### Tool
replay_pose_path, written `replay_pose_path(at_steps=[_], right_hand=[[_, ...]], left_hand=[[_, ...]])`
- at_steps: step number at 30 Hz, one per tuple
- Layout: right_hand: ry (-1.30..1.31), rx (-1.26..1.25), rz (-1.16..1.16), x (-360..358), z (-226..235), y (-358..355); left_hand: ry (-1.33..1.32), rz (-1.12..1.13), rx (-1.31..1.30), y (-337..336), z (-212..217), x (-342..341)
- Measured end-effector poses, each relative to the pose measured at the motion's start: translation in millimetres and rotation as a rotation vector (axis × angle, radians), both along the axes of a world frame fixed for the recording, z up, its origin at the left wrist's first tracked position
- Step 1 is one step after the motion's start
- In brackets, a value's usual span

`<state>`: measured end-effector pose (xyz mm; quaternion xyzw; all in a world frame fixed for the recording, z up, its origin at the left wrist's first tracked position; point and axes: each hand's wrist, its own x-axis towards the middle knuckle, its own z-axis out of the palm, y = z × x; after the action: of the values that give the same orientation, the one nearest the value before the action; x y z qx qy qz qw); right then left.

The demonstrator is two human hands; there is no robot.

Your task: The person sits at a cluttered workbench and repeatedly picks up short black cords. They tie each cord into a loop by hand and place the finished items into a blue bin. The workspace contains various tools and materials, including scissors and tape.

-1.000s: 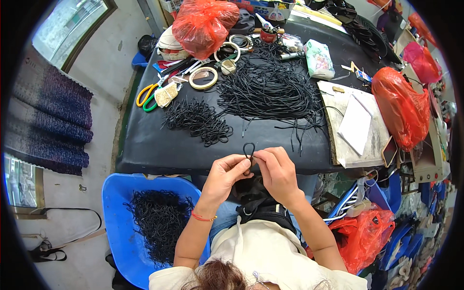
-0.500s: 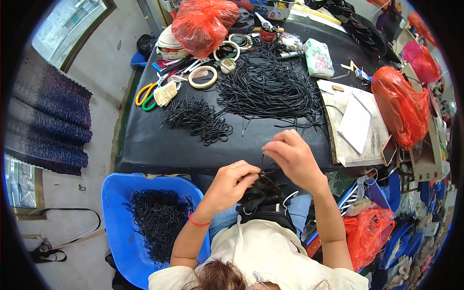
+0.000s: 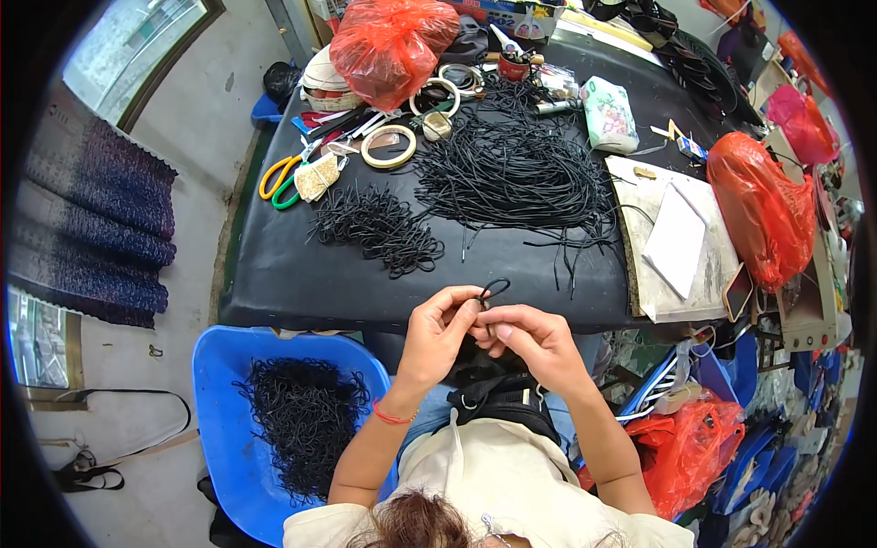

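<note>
Nearest on the left there's a blue tub [image 3: 217,393] with a messy tangle [image 3: 301,425] of black cord in it, and a red near bag [image 3: 694,447] over on the right. By the table's near edge, the left hand [image 3: 436,338] is pinching a black loop [image 3: 495,281] that pokes up past the fingertips. The right hand [image 3: 545,345] is curled in beside it, can't tell if it's gripping too. The black table [image 3: 301,288] is pretty crowded: small pile [image 3: 379,228] left, big bundle [image 3: 525,178] farther in, and a board [image 3: 650,288] with paper [image 3: 676,242] hogging the right. Scissors [image 3: 289,163] and a tape roll [image 3: 387,164] clutter the left past the pile. A red far bag [image 3: 395,50] blocks some stuff behind them. Pale wall [image 3: 210,100] and dark curtain [image 3: 105,219] off left.
</note>
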<state>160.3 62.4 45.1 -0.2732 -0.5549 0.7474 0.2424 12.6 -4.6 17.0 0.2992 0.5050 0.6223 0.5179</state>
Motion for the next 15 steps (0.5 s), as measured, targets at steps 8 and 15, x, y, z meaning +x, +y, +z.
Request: replay_pose_path(at_steps=[8, 15], right_hand=[[-0.102, -0.013, -0.071, -6, -5, 5], [-0.117, -0.122, -0.165, -13, -3, 7]], left_hand=[[-0.12, 0.173, 0.057, 1, 2, 9], [0.034, 0.368, 0.117, 0, 1, 29]])
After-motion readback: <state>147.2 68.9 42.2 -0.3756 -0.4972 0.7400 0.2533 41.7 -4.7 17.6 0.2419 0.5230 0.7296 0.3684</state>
